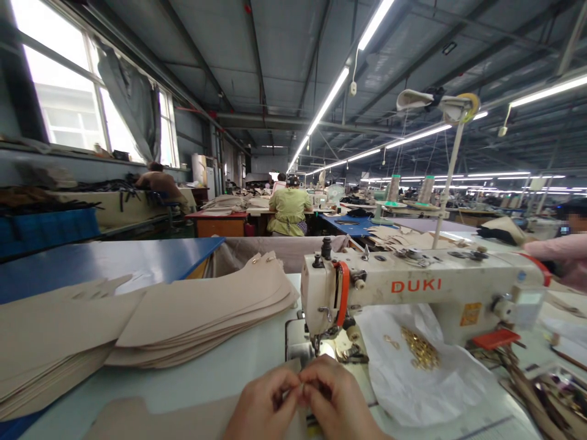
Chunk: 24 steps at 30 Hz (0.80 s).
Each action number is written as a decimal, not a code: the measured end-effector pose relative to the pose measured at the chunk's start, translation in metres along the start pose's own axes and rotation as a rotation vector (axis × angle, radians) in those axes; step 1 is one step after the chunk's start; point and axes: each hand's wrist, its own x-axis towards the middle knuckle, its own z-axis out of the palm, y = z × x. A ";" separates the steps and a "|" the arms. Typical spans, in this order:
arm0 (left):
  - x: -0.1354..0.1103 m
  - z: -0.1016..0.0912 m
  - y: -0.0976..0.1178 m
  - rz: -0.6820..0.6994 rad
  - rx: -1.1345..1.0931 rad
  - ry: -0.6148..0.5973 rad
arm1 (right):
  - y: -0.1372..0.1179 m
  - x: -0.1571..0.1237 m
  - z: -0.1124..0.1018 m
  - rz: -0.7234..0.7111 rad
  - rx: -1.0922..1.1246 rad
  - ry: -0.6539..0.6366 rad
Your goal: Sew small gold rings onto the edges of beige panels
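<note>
Currently, in the head view, the left hand (261, 404) and the right hand (334, 400) meet low in the frame, in front of the sewing machine's needle area, both narrowly closed. Their fingertips (290, 384) pinch a small metal fitting (301, 387) between them; most of it is hidden by the fingers, so its exact form cannot be determined. The fitting appears light, hard and small, and a smooth metal surface of this kind is likely to slip. Grip it only at the fingertips, from opposite sides.

A flat beige panel (160, 420) lies on the table directly below the left hand. Beside it, a stack of beige cut panels (206, 321) rests on the work surface; these appear light and fairly stiff, and are best lifted by their edges. To the right of the hands, a white plastic bag (424, 385) holds a loose heap of gold-coloured fittings (419, 348), which will scatter easily.

The sewing machine (415, 287) carries the red lettering "DUKI" on its arm. A yellow label (471, 314) on the machine is too small to read. Farther back, a co-worker in a green top (288, 211) sits facing away.
</note>
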 end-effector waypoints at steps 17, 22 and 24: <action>0.012 0.000 -0.008 -0.297 -0.552 -0.227 | 0.009 0.007 -0.005 0.433 0.664 -0.058; 0.012 -0.002 -0.007 -0.329 -0.548 -0.256 | 0.014 0.007 -0.007 0.426 0.697 -0.077; 0.012 -0.002 -0.006 -0.338 -0.536 -0.256 | 0.016 0.006 -0.007 0.419 0.703 -0.111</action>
